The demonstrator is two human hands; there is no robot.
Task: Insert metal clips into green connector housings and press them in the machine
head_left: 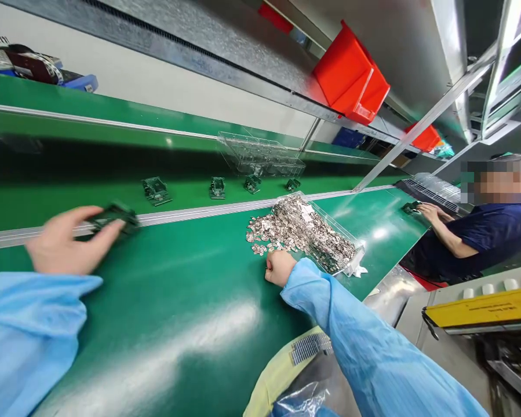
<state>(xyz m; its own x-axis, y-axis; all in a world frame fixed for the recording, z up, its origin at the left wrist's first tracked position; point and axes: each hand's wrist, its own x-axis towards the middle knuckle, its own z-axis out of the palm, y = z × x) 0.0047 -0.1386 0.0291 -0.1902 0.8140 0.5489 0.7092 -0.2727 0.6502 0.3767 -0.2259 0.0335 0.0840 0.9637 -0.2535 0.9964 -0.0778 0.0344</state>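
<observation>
My left hand [66,242] grips a small dark green circuit part [112,217] at the metal rail [190,214] between the green table and the conveyor belt; the hand is blurred by motion. My right hand [279,267] rests on the green table [177,301], fingers curled at the near edge of a heap of small silver metal pieces [277,229] that spills from a clear plastic tray [330,243]. Whether it pinches a piece I cannot tell. Both arms wear light blue sleeves.
Several green circuit parts [156,190] lie in a row on the belt. Clear empty trays [260,153] are stacked behind them. Red bins [351,75] hang overhead. A co-worker [481,231] in dark blue sits at right, hand on a part. A yellow machine [481,310] stands at right.
</observation>
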